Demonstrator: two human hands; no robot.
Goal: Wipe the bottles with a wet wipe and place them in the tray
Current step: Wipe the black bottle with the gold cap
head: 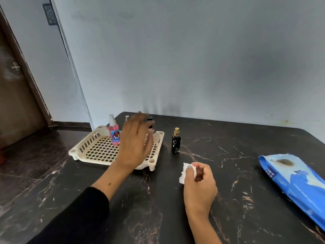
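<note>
Worktop (228, 217): black stone-look slab, glossy, thin brown and white veins, rounded far corners.
Right hand (199, 187): nearest, low over the worktop; grip curled, thumb and fingers pinching the wet wipe.
Wet wipe (183, 173): white, crumpled, soft wad, sticking out left of the right hand.
Left hand (135, 143): black sleeve (75, 221) pushed up the forearm; grip wide, fingers straight and spread, motion-blurred, holding nothing, hovering over the tray's right half.
Wipes pack (297, 184): soft blue plastic pouch, lying flat at the right edge; small dark label with pale letters, too blurred to read for sure.
Tray (91, 148): cream plastic, square, grid floor, slotted walls, round corner posts, short feet; left of centre on the worktop.
Pink bottle (114, 132): clear plastic, pink liquid, white spray top, blue-red label, text unreadable; upright in the tray's far part.
Black bottle (176, 141): square, black with white marbling, gold sprayer; upright on the worktop just right of the tray, outside it.
Hidden bottles: a dark cap (149, 118) and a pale cap (126, 118) showed behind the left hand; bodies blocked.
Wall (193, 59): matte pale blue, dark smudges.
Door (15, 95): brown, far left.
</note>
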